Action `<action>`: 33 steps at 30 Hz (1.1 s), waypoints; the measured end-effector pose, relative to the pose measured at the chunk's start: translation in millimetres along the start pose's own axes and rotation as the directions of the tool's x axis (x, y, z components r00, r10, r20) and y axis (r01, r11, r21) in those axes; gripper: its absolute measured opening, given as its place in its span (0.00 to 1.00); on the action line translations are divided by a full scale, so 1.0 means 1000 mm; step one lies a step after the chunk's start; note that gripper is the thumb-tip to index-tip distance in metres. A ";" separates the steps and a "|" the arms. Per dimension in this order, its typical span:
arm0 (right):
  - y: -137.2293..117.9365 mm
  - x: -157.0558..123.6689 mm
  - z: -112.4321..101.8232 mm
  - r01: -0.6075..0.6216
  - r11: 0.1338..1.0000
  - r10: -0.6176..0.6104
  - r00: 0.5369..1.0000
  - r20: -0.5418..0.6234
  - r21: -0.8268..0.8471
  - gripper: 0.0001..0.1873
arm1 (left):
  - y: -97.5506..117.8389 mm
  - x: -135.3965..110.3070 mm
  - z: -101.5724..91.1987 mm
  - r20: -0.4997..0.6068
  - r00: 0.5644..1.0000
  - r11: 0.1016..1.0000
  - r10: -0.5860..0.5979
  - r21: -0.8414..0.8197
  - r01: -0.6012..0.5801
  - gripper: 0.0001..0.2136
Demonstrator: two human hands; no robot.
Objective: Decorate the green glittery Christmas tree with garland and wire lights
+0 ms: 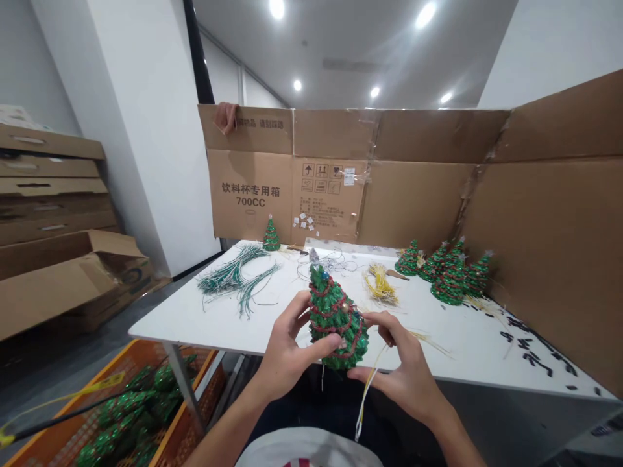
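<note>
Brown cardboard screen [341, 136] lines the far and right sides of the white table [180, 324], printed with Chinese characters and "700CC", a reddish cloth [226, 117] hanging over its top edge. From my remote seat I log, at far left, stacked flat cartons [48, 188] above an open carton [63, 285]; at lower left, an orange crate [92, 383] filled with glittery green trees [121, 408]. On the table: a tree cluster [448, 272] at right, one small tree [271, 235] against the screen, green wire bundles [233, 279], a yellow wire bundle [380, 285], and black strips [535, 353] near the right edge. The held tree [335, 318], green with a red garland and a silvery tip, sits just over the table's front edge between both hands. Left hand [292, 350]: fingers closed around the tree's left side, thumb across its front. Right hand [394, 370]: fingers curled against the tree's right side, gripping it. Yellow wire [366, 395] hangs beside the right hand, its other end hidden.
</note>
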State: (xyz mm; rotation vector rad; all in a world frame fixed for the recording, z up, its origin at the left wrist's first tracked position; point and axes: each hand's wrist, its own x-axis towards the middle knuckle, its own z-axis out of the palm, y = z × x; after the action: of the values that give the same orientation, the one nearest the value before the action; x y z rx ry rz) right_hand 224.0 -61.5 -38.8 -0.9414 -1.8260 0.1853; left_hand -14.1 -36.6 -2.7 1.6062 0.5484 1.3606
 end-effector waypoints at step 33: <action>-0.010 -0.003 0.008 0.037 0.998 -0.042 0.996 -0.082 -0.057 0.37 | -0.010 -0.008 0.001 0.080 0.996 0.994 -0.041 -0.096 0.049 0.33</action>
State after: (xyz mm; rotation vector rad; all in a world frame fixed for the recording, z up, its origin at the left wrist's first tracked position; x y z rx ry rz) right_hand 212.3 -67.6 -39.3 -0.9374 -1.7794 0.0699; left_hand -12.9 -38.9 -15.5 1.5518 0.4620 1.2669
